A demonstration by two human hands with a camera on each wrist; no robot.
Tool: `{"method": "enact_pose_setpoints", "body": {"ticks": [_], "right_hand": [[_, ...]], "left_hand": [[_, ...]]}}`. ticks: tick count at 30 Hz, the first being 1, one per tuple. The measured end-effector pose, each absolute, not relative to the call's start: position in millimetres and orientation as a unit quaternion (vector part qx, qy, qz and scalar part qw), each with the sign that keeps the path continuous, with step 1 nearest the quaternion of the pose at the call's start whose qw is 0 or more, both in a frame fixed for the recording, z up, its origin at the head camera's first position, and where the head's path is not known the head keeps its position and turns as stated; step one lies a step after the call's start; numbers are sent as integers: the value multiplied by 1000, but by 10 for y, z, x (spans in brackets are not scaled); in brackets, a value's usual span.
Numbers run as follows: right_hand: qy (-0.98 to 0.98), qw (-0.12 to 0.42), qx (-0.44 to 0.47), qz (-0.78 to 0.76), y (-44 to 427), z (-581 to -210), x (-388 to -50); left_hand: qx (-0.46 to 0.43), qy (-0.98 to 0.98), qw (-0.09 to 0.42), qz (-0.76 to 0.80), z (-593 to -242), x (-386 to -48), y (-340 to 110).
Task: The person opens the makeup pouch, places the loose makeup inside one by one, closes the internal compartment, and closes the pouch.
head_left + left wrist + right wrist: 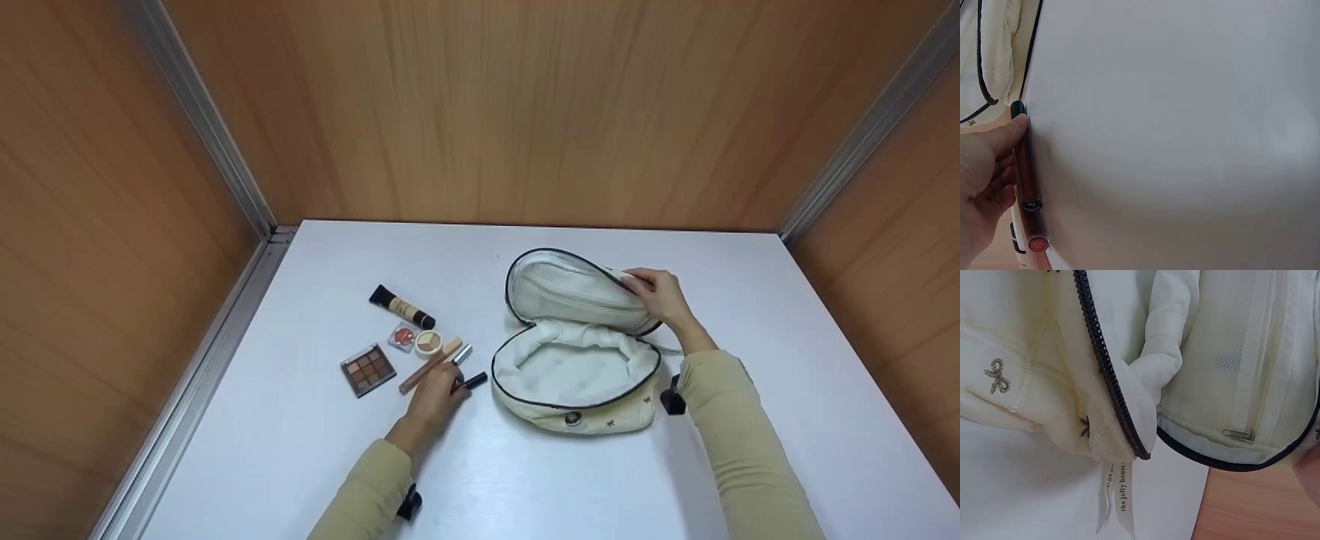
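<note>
- The left wrist view shows me what the head view hides: the pen (474,381) in the left hand (433,391) has a reddish-brown body, a dark cap and a number on its end.
- Beside this pen, the same view shows a red round end (1039,244) of another item.
- Only the right wrist view lets me read "the jolly house" on the label (1123,495) of the bag (536,416), and see the mesh (1213,354) and the zip pull (1239,434) inside the lid (574,292).
- The left hand reaches forward and pinches the pen, with the thumb along it; the other fingers are curled.
- The right hand (660,296) grasps the edge of the raised lid, its arm stretched past the right side of the bag. In its own wrist view I see only a blurred bit of it.
- The bag stands open on the white table (525,487), right of the left hand. It is cream, with dark zip edges, a soft white lining and small bows (997,376).
- The pen's cap points to the bag, near its wall.
- By the left hand lie a silver tube (463,354) and a brown stick (420,373); farther left, a pot (428,343), a compact (403,337), a palette (369,370) and a black-ended tube (403,307).
</note>
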State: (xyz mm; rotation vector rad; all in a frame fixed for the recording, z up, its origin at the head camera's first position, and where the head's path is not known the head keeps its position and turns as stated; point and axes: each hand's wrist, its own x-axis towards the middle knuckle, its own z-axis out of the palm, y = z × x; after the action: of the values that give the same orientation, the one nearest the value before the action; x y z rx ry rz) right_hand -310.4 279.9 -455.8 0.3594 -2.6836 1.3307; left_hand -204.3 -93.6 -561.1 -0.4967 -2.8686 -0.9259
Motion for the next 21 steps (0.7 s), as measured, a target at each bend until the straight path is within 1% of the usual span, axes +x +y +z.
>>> {"method": "enact_pose_setpoints", "body": {"ticks": [11, 21], "right_hand": [[-887, 74, 119, 440, 2789, -4570, -3106], [-888, 90, 129, 432, 2795, -4582, -3121]], "left_hand": [[-140, -946, 32, -290, -5570, -2031, -929], [-136, -950, 93, -266, -5494, -2014, -898]]}}
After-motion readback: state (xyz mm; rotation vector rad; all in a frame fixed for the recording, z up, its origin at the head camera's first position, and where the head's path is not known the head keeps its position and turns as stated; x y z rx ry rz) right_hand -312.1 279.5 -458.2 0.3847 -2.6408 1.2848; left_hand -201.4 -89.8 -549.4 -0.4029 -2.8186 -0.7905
